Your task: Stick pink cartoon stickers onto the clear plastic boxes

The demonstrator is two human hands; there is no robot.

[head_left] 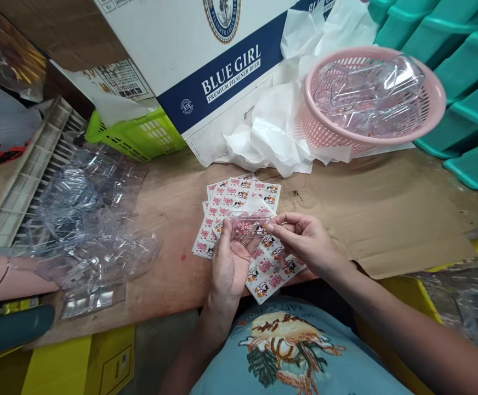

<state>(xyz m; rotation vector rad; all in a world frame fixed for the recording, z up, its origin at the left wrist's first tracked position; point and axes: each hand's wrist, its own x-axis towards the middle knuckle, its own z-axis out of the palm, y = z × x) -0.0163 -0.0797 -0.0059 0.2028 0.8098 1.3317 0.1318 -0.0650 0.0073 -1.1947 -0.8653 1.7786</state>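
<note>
Blue shirt-front (296,351) sits closest, at six o'clock. Over the desk (173,203), the left hand (234,264) holds a clear plastic piece (247,226), thumb pressed at one end, long axis nine-to-three. From the right hand (305,236) it lies at nine; that grip pinches its three-o'clock end. Sticker sheets (223,199) spread beneath, toward eleven and five.

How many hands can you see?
2: the bare left hand holds a small, clear, rectangular plastic piece with pink lettering; the bare right hand pinches its right end. No others show.
</note>
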